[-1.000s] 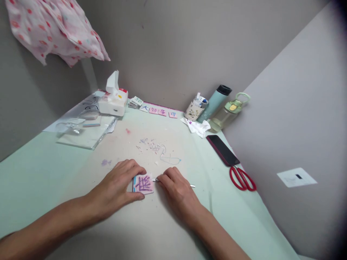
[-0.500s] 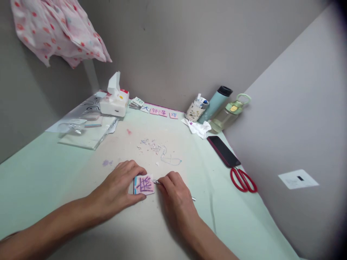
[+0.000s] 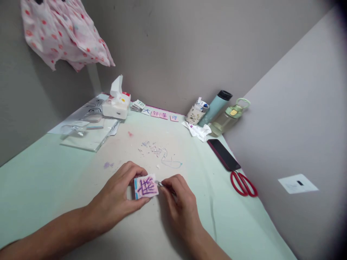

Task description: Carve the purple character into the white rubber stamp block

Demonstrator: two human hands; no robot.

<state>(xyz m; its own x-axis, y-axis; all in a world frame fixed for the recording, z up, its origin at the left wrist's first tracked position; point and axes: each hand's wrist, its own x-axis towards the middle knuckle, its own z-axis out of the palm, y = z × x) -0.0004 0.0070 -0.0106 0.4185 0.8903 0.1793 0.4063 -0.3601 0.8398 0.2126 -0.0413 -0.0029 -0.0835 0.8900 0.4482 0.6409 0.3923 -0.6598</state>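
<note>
Head view: the left hand (image 3: 119, 198) pins a small pink block (image 3: 146, 187) near the front of the desk (image 3: 40, 180), fingers closed around its left edge and corners, while the right hand (image 3: 180, 200) pinches a thin metal tool (image 3: 160, 184) with its tip at the block's right edge. The step looks like carving around the purple character — the next cut seems to call for a firm hold and short, shallow strokes. Shavings (image 3: 154, 148) lie beyond; scissors (image 3: 242, 183) and a phone (image 3: 223, 154) lie to the right.
</note>
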